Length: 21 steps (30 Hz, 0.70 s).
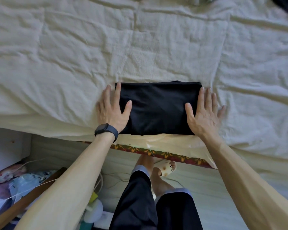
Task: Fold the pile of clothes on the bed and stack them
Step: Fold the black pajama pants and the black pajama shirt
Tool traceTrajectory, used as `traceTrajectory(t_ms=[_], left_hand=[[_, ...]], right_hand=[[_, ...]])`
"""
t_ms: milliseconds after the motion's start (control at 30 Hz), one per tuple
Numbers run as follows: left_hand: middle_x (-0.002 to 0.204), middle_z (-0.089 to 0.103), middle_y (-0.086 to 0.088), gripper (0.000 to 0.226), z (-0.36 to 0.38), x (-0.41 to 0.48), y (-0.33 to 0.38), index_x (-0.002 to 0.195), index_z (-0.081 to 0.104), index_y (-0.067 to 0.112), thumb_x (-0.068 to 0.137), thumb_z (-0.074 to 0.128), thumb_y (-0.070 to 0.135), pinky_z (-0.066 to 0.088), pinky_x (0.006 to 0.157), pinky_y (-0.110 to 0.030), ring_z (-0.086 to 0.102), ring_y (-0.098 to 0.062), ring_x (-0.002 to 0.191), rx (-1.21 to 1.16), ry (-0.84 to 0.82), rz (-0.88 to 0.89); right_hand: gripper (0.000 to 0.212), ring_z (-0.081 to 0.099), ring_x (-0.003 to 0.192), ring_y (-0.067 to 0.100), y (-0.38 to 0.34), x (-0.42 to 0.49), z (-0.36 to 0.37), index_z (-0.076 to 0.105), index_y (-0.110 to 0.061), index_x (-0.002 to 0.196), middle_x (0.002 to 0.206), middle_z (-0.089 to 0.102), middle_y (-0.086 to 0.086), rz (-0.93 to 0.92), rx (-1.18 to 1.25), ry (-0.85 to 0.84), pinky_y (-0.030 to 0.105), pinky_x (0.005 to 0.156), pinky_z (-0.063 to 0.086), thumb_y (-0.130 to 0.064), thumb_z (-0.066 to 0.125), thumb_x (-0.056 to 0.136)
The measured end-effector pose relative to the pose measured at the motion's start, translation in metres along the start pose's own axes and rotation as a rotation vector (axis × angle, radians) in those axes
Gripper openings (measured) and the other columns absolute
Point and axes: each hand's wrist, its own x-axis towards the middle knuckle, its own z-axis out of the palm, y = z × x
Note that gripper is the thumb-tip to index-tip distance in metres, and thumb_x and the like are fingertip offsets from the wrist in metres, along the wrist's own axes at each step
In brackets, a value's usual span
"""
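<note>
A black garment (pixel 158 108), folded into a neat rectangle, lies at the near edge of the bed (pixel 140 47) on the cream bedspread. My left hand (pixel 112 108), with a dark watch on its wrist, lies flat along the fold's left side, its thumb on the black cloth. Along the right side my right hand (pixel 204 112) lies flat in the same way, thumb on top of the cloth. The fingers of both hands are straight.
More clothes show at the top edge: pale ones (pixel 198 0) in the middle and a dark one (pixel 286 5) in the right corner. Below the bed are my legs, a sandal (pixel 167 168), cables and clutter (pixel 15 185) on the floor at the left.
</note>
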Motion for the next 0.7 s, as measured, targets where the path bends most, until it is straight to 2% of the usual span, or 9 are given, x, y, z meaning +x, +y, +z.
traceTrajectory(t_ms=[67, 133, 167, 233, 300, 433, 500, 567, 700], left_hand=[[0.151, 0.038, -0.008, 0.075, -0.009, -0.011, 0.007, 0.153, 0.021, 0.038, 0.091, 0.059, 0.057, 0.038, 0.108, -0.043, 0.041, -0.028, 0.135, -0.253, 0.053, -0.119], [0.133, 0.054, 0.0, 0.07, -0.014, -0.015, 0.013, 0.141, 0.036, 0.029, 0.085, 0.071, 0.051, 0.049, 0.09, -0.026, 0.054, -0.023, 0.122, -0.517, 0.008, -0.308], [0.126, 0.057, 0.004, 0.063, -0.015, -0.014, 0.015, 0.133, 0.041, 0.026, 0.084, 0.074, 0.048, 0.048, 0.081, -0.02, 0.058, -0.022, 0.117, -0.617, -0.04, -0.413], [0.118, 0.061, 0.005, 0.05, -0.016, -0.008, 0.017, 0.123, 0.049, 0.023, 0.086, 0.074, 0.043, 0.049, 0.08, -0.026, 0.062, -0.024, 0.112, -0.664, -0.137, -0.533], [0.112, 0.065, 0.003, 0.034, -0.014, 0.002, 0.014, 0.114, 0.058, 0.021, 0.088, 0.073, 0.039, 0.05, 0.084, -0.035, 0.063, -0.025, 0.105, -0.597, -0.2, -0.507], [0.089, 0.067, 0.014, 0.012, -0.019, 0.018, 0.003, 0.083, 0.065, 0.032, 0.089, 0.074, 0.037, 0.051, 0.074, -0.027, 0.067, -0.015, 0.092, -0.697, -0.285, -0.478], [0.095, 0.07, 0.011, 0.009, -0.021, 0.02, -0.003, 0.087, 0.066, 0.032, 0.09, 0.074, 0.032, 0.055, 0.084, -0.032, 0.068, -0.015, 0.097, -0.825, -0.34, -0.503], [0.106, 0.07, 0.004, 0.008, -0.022, 0.021, -0.005, 0.095, 0.065, 0.027, 0.092, 0.072, 0.026, 0.056, 0.09, -0.038, 0.067, -0.019, 0.104, -0.93, -0.39, -0.536], [0.123, 0.065, -0.001, 0.024, -0.026, 0.022, 0.0, 0.118, 0.056, 0.017, 0.096, 0.066, 0.013, 0.055, 0.09, -0.037, 0.063, -0.019, 0.113, -1.071, -0.446, -0.529]], right_hand=[[0.078, 0.024, 0.151, 0.027, 0.003, -0.005, -0.015, 0.014, -0.025, 0.162, 0.165, 0.028, 0.007, 0.055, 0.193, 0.073, 0.048, 0.124, 0.018, -0.063, 0.039, 0.099], [0.07, 0.056, 0.123, 0.02, 0.006, -0.006, -0.029, 0.039, -0.019, 0.15, 0.138, 0.058, 0.005, 0.189, 0.49, 0.073, 0.038, 0.102, 0.047, -0.055, 0.057, 0.093], [0.065, 0.062, 0.111, 0.015, 0.006, -0.004, -0.035, 0.045, -0.019, 0.145, 0.127, 0.063, 0.0, 0.263, 0.626, 0.024, 0.031, 0.089, 0.05, -0.051, 0.062, 0.091], [0.06, 0.064, 0.102, 0.013, 0.006, 0.003, -0.043, 0.048, -0.023, 0.142, 0.113, 0.066, -0.008, 0.318, 0.721, -0.094, 0.028, 0.081, 0.048, -0.044, 0.069, 0.09], [0.054, 0.066, 0.1, 0.015, 0.008, 0.013, -0.046, 0.05, -0.026, 0.141, 0.105, 0.067, -0.01, 0.262, 0.685, -0.166, 0.034, 0.085, 0.052, -0.036, 0.07, 0.092], [0.035, 0.072, 0.094, 0.019, 0.009, 0.033, -0.049, 0.059, -0.024, 0.124, 0.107, 0.071, 0.0, 0.261, 0.758, -0.285, 0.043, 0.085, 0.06, -0.025, 0.073, 0.092], [0.023, 0.074, 0.09, 0.02, 0.01, 0.038, -0.051, 0.06, -0.024, 0.113, 0.109, 0.071, 0.006, 0.273, 0.848, -0.343, 0.039, 0.076, 0.062, -0.021, 0.073, 0.093], [0.024, 0.075, 0.089, 0.022, 0.012, 0.038, -0.053, 0.061, -0.026, 0.114, 0.107, 0.072, 0.008, 0.256, 0.927, -0.389, 0.036, 0.069, 0.062, -0.015, 0.07, 0.096], [0.056, 0.077, 0.088, 0.021, 0.016, 0.031, -0.057, 0.051, -0.037, 0.141, 0.101, 0.078, 0.004, 0.192, 1.043, -0.457, 0.034, 0.061, 0.061, -0.007, 0.067, 0.097]])
